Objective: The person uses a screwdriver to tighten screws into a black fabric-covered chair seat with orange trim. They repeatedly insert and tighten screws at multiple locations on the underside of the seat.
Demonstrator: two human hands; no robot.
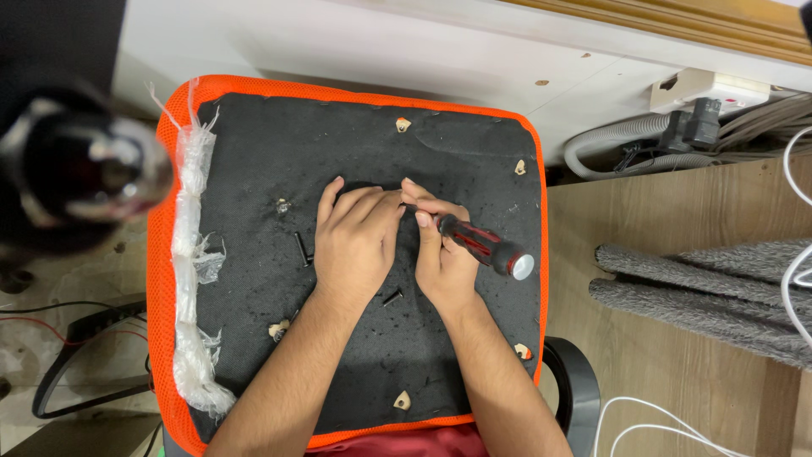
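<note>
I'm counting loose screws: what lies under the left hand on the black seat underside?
One black screw pokes out beside the left hand, another lies to its left. Anything beneath the palm is covered.

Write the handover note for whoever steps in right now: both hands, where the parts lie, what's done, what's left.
Left hand: lies flat, palm down, on the black underside of the orange-edged seat cushion; whether it holds anything cannot be seen.
Right hand: grips a red and black screwdriver, tip pointing toward the left fingertips at mid-panel.
Loose parts: one black screw left of the left hand, another black screw between the wrists.
Done: two screws lie out on the panel.
Left: the spot under the screwdriver tip is hidden by the fingers, so its state cannot be told.
</note>
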